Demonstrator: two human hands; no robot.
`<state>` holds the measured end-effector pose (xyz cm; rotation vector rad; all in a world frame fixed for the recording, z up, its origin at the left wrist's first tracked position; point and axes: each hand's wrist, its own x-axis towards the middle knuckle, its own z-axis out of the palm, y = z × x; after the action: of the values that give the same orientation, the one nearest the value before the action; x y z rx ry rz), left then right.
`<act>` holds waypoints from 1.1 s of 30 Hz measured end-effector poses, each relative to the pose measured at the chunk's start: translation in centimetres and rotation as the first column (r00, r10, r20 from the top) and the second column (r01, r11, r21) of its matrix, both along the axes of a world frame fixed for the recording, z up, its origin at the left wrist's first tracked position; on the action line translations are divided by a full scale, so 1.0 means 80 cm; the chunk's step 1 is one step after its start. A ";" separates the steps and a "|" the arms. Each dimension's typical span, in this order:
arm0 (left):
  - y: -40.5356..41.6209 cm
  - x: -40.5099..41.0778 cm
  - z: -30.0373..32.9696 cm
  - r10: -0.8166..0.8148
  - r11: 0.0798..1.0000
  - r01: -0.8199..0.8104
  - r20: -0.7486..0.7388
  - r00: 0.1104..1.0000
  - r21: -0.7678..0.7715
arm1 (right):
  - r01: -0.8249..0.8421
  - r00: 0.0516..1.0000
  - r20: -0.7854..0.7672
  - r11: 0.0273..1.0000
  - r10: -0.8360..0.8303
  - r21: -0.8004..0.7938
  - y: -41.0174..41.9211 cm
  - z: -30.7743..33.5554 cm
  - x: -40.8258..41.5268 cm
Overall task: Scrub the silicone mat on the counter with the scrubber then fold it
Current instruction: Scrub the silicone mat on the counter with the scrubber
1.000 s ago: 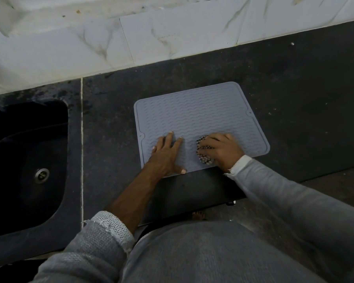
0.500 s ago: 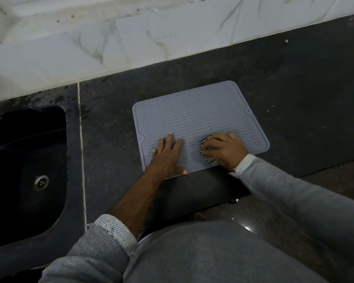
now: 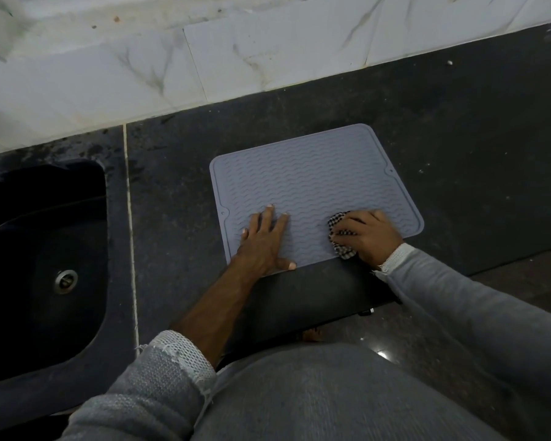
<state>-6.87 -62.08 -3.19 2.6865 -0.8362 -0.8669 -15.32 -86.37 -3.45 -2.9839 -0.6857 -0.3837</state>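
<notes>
A grey silicone mat [image 3: 312,183] with a wavy ridged surface lies flat on the dark counter [image 3: 458,138], near its front edge. My left hand [image 3: 263,241] presses flat on the mat's near left part, fingers spread. My right hand [image 3: 368,235] is closed on a checkered black-and-white scrubber [image 3: 339,235], which rests against the mat's near right corner. Most of the scrubber is hidden under my fingers.
A black sink [image 3: 42,265] with a metal drain [image 3: 65,281] is set into the counter at the left. A white marble-tiled wall [image 3: 172,58] runs along the back. The counter's front edge is just below my hands, with dark floor [image 3: 522,275] to the right.
My right hand has slid the scrubber to the right along the mat's near edge, away from my left hand. The left hand stays pressed in place.
</notes>
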 end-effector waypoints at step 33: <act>0.091 0.011 -0.012 -0.011 1.000 0.011 0.069 0.998 0.002 | -0.179 0.984 -0.025 0.984 0.179 0.017 0.133 0.018 0.043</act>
<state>-5.99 -54.80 -4.13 2.7301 -0.8658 -0.7821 -11.91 -75.73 -2.03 -2.8771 -0.9350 -0.3362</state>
